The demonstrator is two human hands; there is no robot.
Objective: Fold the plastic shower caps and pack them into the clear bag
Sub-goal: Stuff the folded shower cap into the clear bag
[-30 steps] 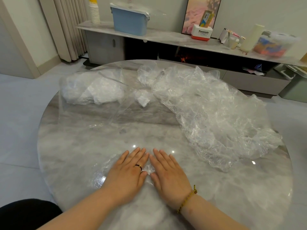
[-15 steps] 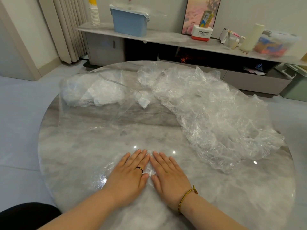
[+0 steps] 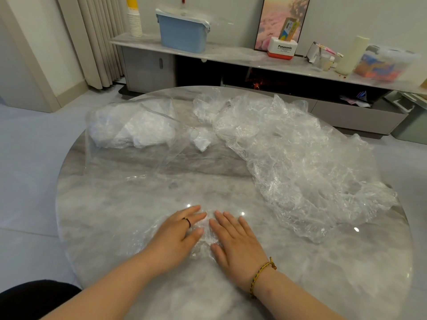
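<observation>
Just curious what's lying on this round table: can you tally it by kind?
Hands: 2, left hand and right hand
Shower cap pressed flat under them: 1
Heap of loose caps: 1, too tangled to count singly
Clear bag: 1, white folded caps inside
Total: 5

Left hand (image 3: 175, 239) now sits turned a little, fingers angling toward the right hand (image 3: 234, 239), thumb further forward. Gap between the palms is slightly wider. More of the crinkled clear plastic shower cap (image 3: 207, 236) shows there.
</observation>
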